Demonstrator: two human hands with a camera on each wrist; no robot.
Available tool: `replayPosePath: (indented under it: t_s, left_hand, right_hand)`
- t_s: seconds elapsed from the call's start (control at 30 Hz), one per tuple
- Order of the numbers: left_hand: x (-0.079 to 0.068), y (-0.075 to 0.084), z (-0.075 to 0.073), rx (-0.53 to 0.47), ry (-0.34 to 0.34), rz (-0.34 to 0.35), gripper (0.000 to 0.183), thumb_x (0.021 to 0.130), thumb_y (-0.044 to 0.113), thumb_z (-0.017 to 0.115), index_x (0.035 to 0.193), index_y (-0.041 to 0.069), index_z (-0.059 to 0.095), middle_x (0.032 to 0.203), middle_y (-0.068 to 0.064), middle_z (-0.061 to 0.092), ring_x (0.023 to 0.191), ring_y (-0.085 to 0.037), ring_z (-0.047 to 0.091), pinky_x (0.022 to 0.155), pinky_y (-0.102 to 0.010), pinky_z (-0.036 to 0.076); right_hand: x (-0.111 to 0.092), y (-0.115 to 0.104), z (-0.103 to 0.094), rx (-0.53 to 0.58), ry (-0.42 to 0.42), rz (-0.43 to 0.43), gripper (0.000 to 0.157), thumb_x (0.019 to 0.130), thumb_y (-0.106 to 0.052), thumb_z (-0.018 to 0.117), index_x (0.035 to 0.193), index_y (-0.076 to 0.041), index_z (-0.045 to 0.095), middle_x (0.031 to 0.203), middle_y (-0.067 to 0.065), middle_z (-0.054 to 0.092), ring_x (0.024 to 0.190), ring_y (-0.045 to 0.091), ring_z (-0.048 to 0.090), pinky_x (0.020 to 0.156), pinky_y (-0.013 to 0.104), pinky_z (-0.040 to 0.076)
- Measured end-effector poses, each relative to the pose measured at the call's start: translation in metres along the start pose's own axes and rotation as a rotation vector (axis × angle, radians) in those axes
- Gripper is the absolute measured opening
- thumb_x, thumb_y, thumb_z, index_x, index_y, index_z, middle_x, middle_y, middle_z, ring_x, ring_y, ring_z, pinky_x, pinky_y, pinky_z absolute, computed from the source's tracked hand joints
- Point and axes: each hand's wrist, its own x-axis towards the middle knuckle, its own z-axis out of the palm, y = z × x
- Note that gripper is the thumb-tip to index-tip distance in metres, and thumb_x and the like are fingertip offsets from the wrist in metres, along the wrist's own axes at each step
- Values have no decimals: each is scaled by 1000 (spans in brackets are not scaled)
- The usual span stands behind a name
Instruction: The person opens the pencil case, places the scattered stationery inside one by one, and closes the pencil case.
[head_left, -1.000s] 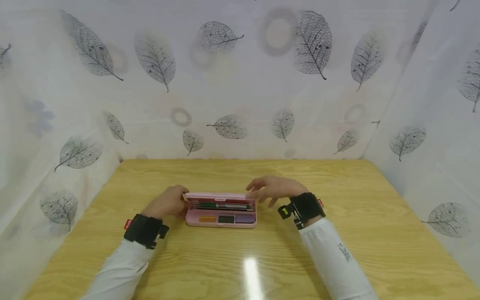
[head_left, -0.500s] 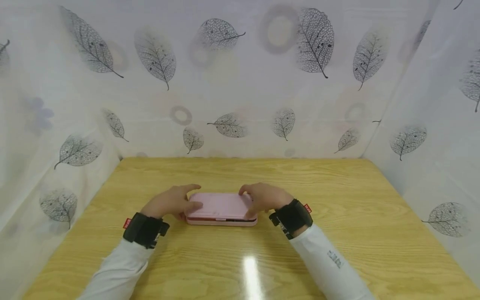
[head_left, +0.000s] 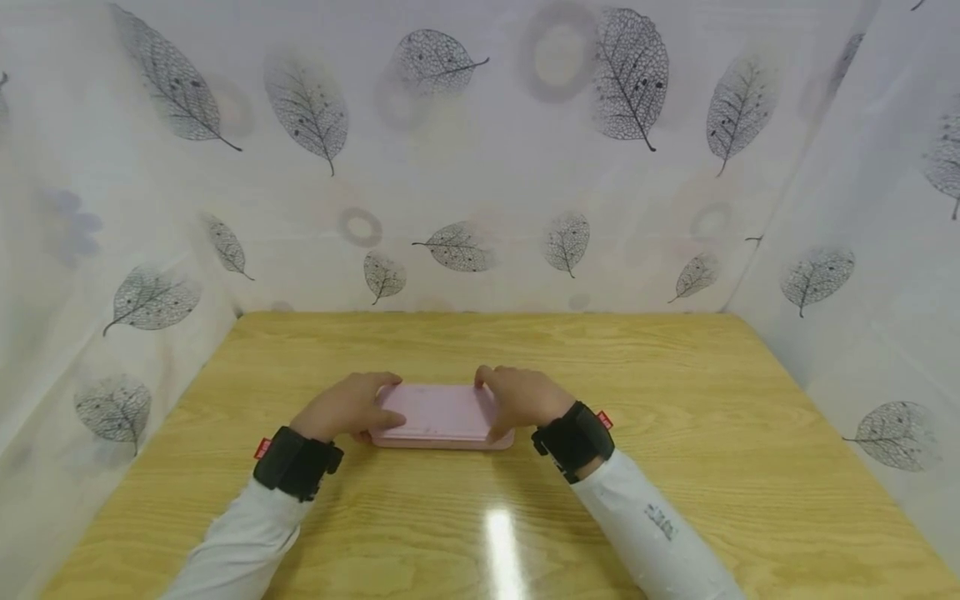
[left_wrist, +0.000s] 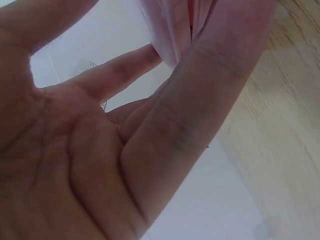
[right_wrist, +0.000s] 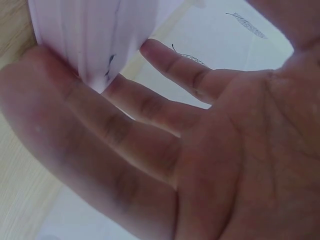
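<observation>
A pink pencil case (head_left: 442,410) lies on the wooden table in the head view, its lid down over the tray. At its left end my left hand (head_left: 347,407) grips the case, thumb on the lid and fingers round the end and far edge. My right hand (head_left: 527,397) holds the right end in the same way, thumb near the front corner. In the left wrist view, a narrow slit with a bit of red shows at the seam of the case (left_wrist: 162,25). The right wrist view shows fingers against the end of the case (right_wrist: 97,35), which has a dark mark.
The light wooden table (head_left: 420,517) stretches out on all sides of the case. Behind it and at both sides hangs a white leaf-patterned curtain (head_left: 480,175). Black bands (head_left: 296,462) are strapped round both wrists.
The pencil case's lid has come down from raised, covering the pencils and coloured pieces inside. My right hand has moved left and down onto the right end; my left thumb has come onto the lid.
</observation>
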Motion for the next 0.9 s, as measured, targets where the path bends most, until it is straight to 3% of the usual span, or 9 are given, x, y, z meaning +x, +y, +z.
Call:
replayPosePath:
  t_s: [0.63, 0.8, 0.9]
  left_hand:
    - [-2, 5, 4, 24, 14, -23, 69, 82, 22, 77, 141, 2, 46, 118, -22, 61, 53, -16, 64, 52, -33, 57]
    - [-1, 2, 4, 16, -3, -17, 69, 83, 23, 76, 142, 3, 46, 114, -21, 62, 53, -16, 63, 51, -32, 57]
    - [1, -2, 4, 2, 1, -6, 64, 87, 25, 72, 141, 2, 46, 109, -20, 64, 53, -19, 64, 52, -36, 58]
  right_hand:
    - [-1, 0, 2, 7, -2, 0, 77, 61, -36, 90, 125, -14, 52, 115, 8, 68, 87, 22, 60, 81, 44, 55]
    - [2, 14, -3, 124, -52, 45, 70, 72, -39, 83, 130, -14, 54, 120, 11, 66, 99, 24, 61, 86, 47, 53]
    - [3, 28, -9, 216, -18, 82, 66, 81, -40, 76, 135, -10, 52, 126, 16, 63, 109, 29, 60, 90, 50, 51]
